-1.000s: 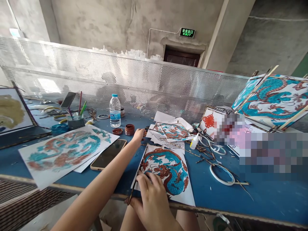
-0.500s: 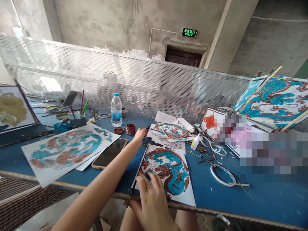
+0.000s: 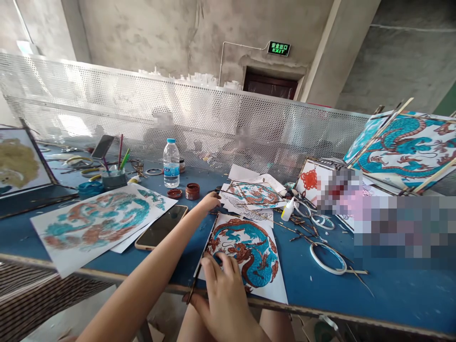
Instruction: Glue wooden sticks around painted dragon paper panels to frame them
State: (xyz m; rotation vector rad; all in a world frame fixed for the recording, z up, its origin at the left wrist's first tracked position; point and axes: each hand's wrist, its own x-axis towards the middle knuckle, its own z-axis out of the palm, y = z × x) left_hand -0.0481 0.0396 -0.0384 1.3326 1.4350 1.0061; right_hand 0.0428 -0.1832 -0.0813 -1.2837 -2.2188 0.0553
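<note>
A sheet with a teal and brown dragon picture lies at the table's front edge. Along its left side runs a thin dark stick, its lower end past the table edge. My right hand grips this stick between thumb and fingers, and its fingertips rest on the sheet. Stretched forward, my left hand is beyond the sheet's top left corner, beside line drawings. Its fingers look closed, but anything in them is too small to make out. A smaller dragon picture with sticks lies just right of it.
Left stand an open brown paint jar, a water bottle, a phone and a painted sheet. Right are a glue bottle, loose sticks and a tape roll. A perforated metal partition stands behind.
My left hand has drawn slightly back toward me, and its fingers have shifted. The right hand keeps its place on the stick and sheet. The whole view has shifted slightly.
</note>
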